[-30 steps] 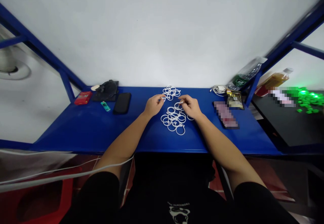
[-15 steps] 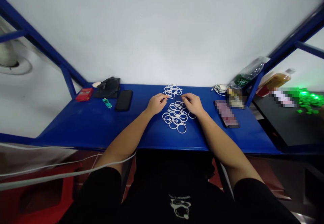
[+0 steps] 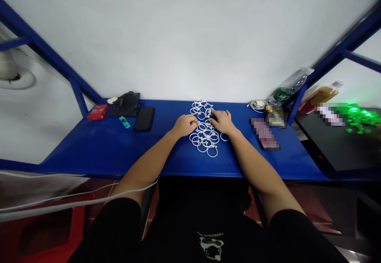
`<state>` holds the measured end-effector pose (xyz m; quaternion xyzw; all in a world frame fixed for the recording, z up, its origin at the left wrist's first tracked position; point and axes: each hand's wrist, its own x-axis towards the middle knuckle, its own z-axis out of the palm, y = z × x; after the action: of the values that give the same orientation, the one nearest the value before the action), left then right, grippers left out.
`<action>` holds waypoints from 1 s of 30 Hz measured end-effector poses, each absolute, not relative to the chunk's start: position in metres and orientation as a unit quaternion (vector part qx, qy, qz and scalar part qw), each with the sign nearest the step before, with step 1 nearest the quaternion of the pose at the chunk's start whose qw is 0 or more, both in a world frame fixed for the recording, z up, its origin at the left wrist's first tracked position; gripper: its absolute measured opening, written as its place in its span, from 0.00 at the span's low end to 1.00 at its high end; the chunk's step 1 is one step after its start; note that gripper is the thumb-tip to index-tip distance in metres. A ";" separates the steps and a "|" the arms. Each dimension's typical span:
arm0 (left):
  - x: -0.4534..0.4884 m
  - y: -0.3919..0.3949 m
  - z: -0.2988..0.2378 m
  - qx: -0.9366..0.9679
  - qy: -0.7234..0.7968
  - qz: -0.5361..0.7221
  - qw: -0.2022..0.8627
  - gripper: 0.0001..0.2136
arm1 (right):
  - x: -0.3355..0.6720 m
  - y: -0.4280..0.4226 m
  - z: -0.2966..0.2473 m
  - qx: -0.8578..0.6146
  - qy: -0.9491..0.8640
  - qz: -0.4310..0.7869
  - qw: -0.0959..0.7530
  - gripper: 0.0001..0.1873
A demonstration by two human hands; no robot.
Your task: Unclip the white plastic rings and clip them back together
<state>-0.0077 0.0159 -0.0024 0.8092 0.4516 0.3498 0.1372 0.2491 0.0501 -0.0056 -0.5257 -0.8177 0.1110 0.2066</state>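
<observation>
Two loose groups of thin white rings with small knobs lie on the blue table: a far group (image 3: 196, 110) near the wall and a nearer, larger group (image 3: 205, 142). My left hand (image 3: 186, 125) is at the left edge of the nearer group, its fingers curled and pinched at a white ring (image 3: 202, 130). From the right, my right hand (image 3: 223, 121) reaches between the groups. Its index finger touches the far rings, and its thumb lies apart over the nearer ones. One single ring (image 3: 224, 140) sits just below my right wrist.
Left on the table are a black phone (image 3: 144, 119), a teal lighter (image 3: 124, 122), a red box (image 3: 98, 112) and a black item (image 3: 127, 102). To the right lie a coiled white cable (image 3: 256, 105), a blurred phone (image 3: 264, 134) and a plastic bottle (image 3: 287, 90). White cables cross lower left.
My left hand has moved down to the nearer rings. My right hand has shifted left, its thumb and index finger now spread. The far rings lie slightly differently.
</observation>
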 end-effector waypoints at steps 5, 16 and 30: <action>-0.008 0.016 -0.003 0.801 0.460 0.360 0.131 0.13 | 0.254 0.053 -0.003 -0.516 -0.813 0.110 0.246 0.29; -0.003 0.004 -0.002 0.828 0.415 0.335 0.175 0.13 | 0.257 0.050 0.000 -0.555 -0.802 0.075 0.207 0.19; -0.009 0.018 -0.009 0.803 0.458 0.347 0.162 0.07 | 0.265 0.053 -0.002 -0.627 -0.749 0.078 0.199 0.25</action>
<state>-0.0093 0.0177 -0.0087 0.8026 0.4576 0.3467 0.1618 0.2649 0.0529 -0.0020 -0.6270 -0.7491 0.0776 0.1990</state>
